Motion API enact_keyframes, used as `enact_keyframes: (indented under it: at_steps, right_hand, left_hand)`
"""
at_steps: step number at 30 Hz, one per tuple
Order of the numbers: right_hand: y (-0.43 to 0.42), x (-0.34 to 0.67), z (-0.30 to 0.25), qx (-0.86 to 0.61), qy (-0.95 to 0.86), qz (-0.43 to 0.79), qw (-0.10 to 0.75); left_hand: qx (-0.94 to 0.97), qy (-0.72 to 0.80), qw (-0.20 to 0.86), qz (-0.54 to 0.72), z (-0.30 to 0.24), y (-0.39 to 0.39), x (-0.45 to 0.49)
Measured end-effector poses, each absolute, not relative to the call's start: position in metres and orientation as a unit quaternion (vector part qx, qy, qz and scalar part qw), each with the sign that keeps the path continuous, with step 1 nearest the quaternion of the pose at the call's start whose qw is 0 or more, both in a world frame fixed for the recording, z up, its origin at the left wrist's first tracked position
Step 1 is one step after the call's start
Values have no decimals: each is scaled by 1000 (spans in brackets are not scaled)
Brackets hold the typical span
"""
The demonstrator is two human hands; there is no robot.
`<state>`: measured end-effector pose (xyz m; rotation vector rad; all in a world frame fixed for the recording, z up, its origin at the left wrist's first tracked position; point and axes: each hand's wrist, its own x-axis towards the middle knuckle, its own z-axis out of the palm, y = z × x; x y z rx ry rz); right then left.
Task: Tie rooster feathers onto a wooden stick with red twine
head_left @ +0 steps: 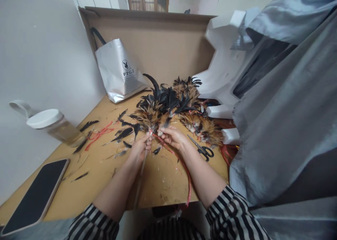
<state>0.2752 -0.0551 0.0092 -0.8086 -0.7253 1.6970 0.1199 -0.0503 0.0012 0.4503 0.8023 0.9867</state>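
Observation:
My left hand [140,147] is closed around a thin wooden stick [139,183] that runs down toward me, just under a bunch of brown and black feathers [155,110]. My right hand [172,136] pinches the base of that feather bunch, where a red string [184,169] is wrapped and trails down past the table edge. Both hands meet at the bunch's base. More feather bundles [202,125] lie to the right.
Black-handled scissors [202,149] lie right of my right hand. Loose feathers [123,133] and red string scraps [98,134] are scattered at left. A lidded jar [54,125], a phone [37,192], a silver bag [119,71], a cardboard wall [163,43] and grey cloth [286,110] surround the table [158,180].

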Motion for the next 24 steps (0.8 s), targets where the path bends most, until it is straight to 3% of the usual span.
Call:
enact_keyframes:
  at_steps: [12, 17, 24]
  right_hand:
    - [-62, 252, 8, -443, -393, 635, 496]
    - [-59, 242, -3, -449, -408, 570, 554]
    - [-60, 252, 1, -397, -445, 635, 491]
  left_hand:
    - [304, 397, 702, 508, -10, -52, 125]
    - [310, 402, 698, 505, -12, -54, 128]
    - [292, 392, 728, 481, -9, -53, 126]
